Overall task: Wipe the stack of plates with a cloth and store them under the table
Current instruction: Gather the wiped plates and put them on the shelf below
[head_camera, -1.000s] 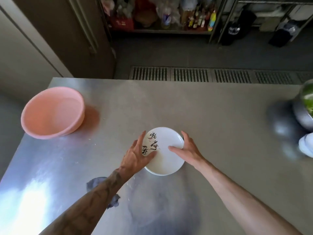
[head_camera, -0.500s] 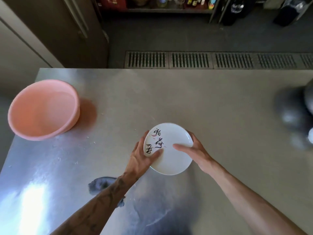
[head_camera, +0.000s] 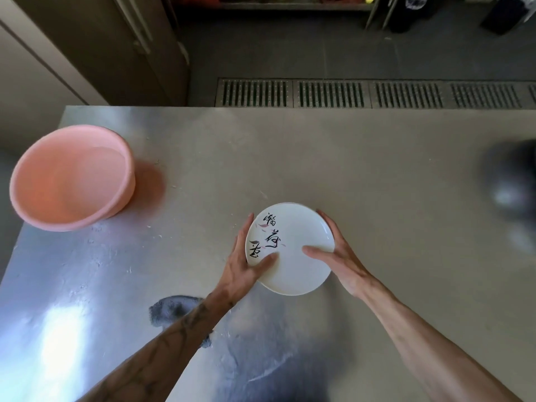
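Head view: within the last second my left hand [head_camera: 242,264] and right hand [head_camera: 340,256] had closed from a loose, spread touch into a clasp on the stack of plates [head_camera: 293,271]. Each thumb lay on the top face, with the fingers curled round the rim on its own side. The stack sat at the middle of the worktop [head_camera: 377,169], towards the near edge. I judged this as the grip for lifting and storing, not for wiping, since the cloth [head_camera: 171,309] lay untouched at near left, partly hidden by my forearm. I counted one lettered top plate with at least one rim showing beneath, one cloth and one pink basin [head_camera: 72,175] at far left.
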A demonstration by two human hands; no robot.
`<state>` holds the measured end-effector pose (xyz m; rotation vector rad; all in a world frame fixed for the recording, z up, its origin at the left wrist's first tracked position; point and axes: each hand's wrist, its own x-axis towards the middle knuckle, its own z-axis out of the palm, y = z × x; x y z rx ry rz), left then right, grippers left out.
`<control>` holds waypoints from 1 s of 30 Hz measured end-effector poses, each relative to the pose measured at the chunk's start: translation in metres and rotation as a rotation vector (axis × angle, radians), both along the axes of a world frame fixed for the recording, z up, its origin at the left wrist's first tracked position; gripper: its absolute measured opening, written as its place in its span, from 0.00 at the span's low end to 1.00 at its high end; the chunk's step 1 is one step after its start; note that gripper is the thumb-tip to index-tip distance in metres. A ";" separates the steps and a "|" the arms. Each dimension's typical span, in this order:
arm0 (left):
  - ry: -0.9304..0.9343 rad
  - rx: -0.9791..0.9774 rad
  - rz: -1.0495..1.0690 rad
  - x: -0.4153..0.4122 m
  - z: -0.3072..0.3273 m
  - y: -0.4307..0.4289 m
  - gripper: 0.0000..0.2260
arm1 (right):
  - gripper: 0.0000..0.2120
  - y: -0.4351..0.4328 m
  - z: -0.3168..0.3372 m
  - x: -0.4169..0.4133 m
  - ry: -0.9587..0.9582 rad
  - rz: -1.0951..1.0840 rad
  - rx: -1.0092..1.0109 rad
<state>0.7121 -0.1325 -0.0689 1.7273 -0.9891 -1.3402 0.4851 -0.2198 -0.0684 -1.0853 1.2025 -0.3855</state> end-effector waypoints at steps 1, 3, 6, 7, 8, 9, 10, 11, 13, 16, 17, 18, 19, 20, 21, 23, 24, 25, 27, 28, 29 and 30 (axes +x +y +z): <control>-0.002 -0.004 -0.001 0.000 0.000 0.001 0.43 | 0.43 0.002 -0.001 -0.001 -0.008 0.001 -0.004; -0.006 -0.014 0.000 -0.001 -0.001 0.003 0.44 | 0.43 0.005 -0.004 -0.003 -0.023 0.006 -0.020; 0.014 -0.031 0.021 -0.003 -0.003 0.003 0.41 | 0.42 0.005 -0.007 -0.003 -0.039 0.001 -0.030; 0.018 -0.036 0.026 -0.004 -0.003 0.003 0.40 | 0.42 0.006 -0.007 -0.003 -0.043 -0.011 -0.032; 0.019 -0.050 0.033 -0.006 -0.002 0.002 0.39 | 0.42 0.007 -0.008 -0.004 -0.047 -0.022 -0.042; 0.025 -0.061 0.037 -0.007 -0.002 0.001 0.38 | 0.41 0.006 -0.009 -0.003 -0.054 -0.032 -0.046; 0.035 -0.061 0.041 -0.009 -0.002 0.002 0.38 | 0.41 0.006 -0.008 -0.002 -0.059 -0.041 -0.042; 0.039 -0.064 0.052 -0.010 -0.002 0.003 0.38 | 0.40 0.006 -0.008 -0.001 -0.061 -0.049 -0.047; 0.029 -0.078 0.069 -0.012 0.000 0.005 0.38 | 0.40 0.008 -0.009 0.000 -0.067 -0.060 -0.056; 0.014 -0.095 0.078 -0.015 0.005 0.008 0.37 | 0.40 0.010 -0.005 -0.002 -0.074 -0.064 -0.061; 0.010 -0.099 0.077 -0.015 0.007 0.009 0.37 | 0.40 0.011 -0.002 -0.003 -0.075 -0.060 -0.063; 0.008 -0.099 0.074 -0.015 0.011 0.010 0.37 | 0.40 0.011 0.001 -0.004 -0.075 -0.061 -0.060; 0.005 -0.102 0.072 -0.016 0.014 0.011 0.37 | 0.40 0.012 0.005 -0.005 -0.076 -0.064 -0.059; -0.001 -0.106 0.072 -0.017 0.019 0.012 0.37 | 0.40 0.012 0.009 -0.006 -0.079 -0.063 -0.062; -0.007 -0.106 0.071 -0.019 0.024 0.013 0.37 | 0.40 0.013 0.014 -0.008 -0.082 -0.063 -0.063; -0.007 -0.106 0.076 -0.023 0.034 0.015 0.37 | 0.40 0.014 0.026 -0.011 -0.091 -0.060 -0.065; -0.007 -0.111 0.081 -0.025 0.040 0.017 0.37 | 0.40 0.015 0.031 -0.012 -0.096 -0.061 -0.067; -0.010 -0.120 0.085 -0.028 0.046 0.018 0.37 | 0.40 0.016 0.037 -0.015 -0.102 -0.062 -0.073; -0.012 -0.136 0.086 -0.034 0.058 0.024 0.36 | 0.39 0.020 0.051 -0.020 -0.119 -0.064 -0.078; -0.012 -0.149 0.087 -0.038 0.065 0.027 0.36 | 0.38 0.022 0.058 -0.023 -0.124 -0.064 -0.087; -0.012 -0.164 0.089 -0.042 0.072 0.031 0.36 | 0.38 0.025 0.065 -0.026 -0.133 -0.062 -0.097; -0.011 -0.181 0.088 -0.046 0.079 0.035 0.36 | 0.38 0.028 0.072 -0.029 -0.144 -0.061 -0.104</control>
